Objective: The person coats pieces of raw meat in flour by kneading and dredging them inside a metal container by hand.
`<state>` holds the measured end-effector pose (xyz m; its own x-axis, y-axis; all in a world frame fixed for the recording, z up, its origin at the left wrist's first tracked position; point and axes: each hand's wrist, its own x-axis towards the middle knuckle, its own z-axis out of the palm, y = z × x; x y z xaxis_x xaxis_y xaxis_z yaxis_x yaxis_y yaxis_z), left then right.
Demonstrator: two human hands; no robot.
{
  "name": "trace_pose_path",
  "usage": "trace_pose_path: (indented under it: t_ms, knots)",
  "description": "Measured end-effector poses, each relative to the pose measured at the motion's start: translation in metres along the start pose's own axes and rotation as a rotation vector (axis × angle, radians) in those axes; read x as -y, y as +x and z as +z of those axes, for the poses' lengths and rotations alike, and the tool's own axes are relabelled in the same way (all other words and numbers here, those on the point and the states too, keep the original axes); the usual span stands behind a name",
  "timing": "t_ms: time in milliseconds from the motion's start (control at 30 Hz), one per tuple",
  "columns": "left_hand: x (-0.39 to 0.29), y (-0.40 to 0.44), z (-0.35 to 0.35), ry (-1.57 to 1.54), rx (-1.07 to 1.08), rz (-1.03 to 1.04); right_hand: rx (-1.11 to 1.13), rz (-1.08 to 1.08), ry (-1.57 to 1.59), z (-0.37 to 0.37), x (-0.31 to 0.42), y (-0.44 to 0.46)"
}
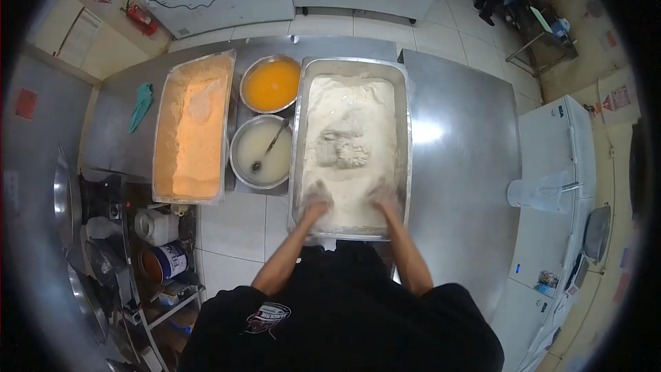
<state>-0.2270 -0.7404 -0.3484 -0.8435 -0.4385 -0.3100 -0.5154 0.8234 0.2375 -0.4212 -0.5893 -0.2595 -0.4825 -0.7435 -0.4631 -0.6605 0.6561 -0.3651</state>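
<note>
A deep metal tray in front of me holds white flour-like powder. In the middle of the powder is a rough, lumpy patch of coated pieces. My left hand is at the near left of the powder, and my right hand is at the near right. Both are dusted white, touch or sink into the powder, and are smeared by motion, so their fingers cannot be made out.
Left of the tray stand a bowl of orange liquid and a bowl of cloudy liquid with a ladle. Beyond them is a tray of orange powder. A green cloth lies far left; a clear jug stands right.
</note>
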Motion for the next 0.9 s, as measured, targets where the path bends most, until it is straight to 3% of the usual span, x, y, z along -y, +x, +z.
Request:
trace_pose_path:
  t_ms: [67, 100, 133, 167, 233, 333, 400, 433, 500, 567, 633, 700, 767, 833, 900]
  knots:
    - [-0.019, -0.004, -0.014, 0.179, 0.043, -0.068, -0.282, 0.008, 0.076, 0.063, 0.011, 0.001]
    - [-0.016, 0.015, -0.009, -0.276, 0.032, -0.2, -0.435, -0.151, 0.17, 0.088, 0.004, 0.019]
    - [-0.014, 0.029, 0.0, -0.734, 0.027, -0.33, -0.616, -0.449, 0.187, 0.108, -0.013, 0.046]
    - [-0.014, 0.031, 0.009, -1.192, 0.025, -0.459, -0.459, -0.236, 0.376, 0.062, 0.006, 0.038]
    - [-0.013, 0.032, -0.004, -1.183, 0.084, -0.404, -0.218, 0.279, 0.717, -0.044, 0.052, 0.017]
    - [0.007, -0.006, -0.052, -1.12, 0.266, -0.288, -0.051, 0.192, 0.504, -0.066, 0.025, -0.008]
    - [0.013, -0.019, -0.059, -1.078, 0.385, -0.209, -0.188, -0.11, 0.184, -0.049, 0.028, -0.013]
    - [0.006, -0.015, -0.053, -1.08, 0.385, -0.21, -0.124, -0.15, 0.037, -0.037, 0.031, -0.001]
    - [-0.011, 0.018, -0.02, -0.169, -0.065, 0.072, -0.009, -0.229, -0.268, -0.009, 0.023, 0.041]
    - [-0.014, 0.042, -0.036, -0.569, 0.001, -0.149, 0.124, -0.298, -0.557, 0.013, 0.02, 0.06]
    - [-0.006, 0.068, -0.078, -0.541, -0.149, -0.154, -0.119, -0.087, 1.361, -0.041, 0.041, 0.055]
    - [0.004, 0.095, -0.133, -0.389, -0.317, -0.122, -0.753, -0.285, 0.129, -0.081, 0.039, 0.078]
    - [0.015, 0.135, -0.178, -0.218, -0.392, -0.1, -0.771, -0.346, 0.253, -0.104, 0.037, 0.125]
    - [0.026, 0.18, -0.2, -0.121, -0.301, -0.088, -0.79, -0.409, 0.376, -0.094, 0.031, 0.171]
    - [0.033, 0.216, -0.198, -0.133, -0.109, -0.098, -0.975, -0.384, -0.195, -0.058, 0.023, 0.221]
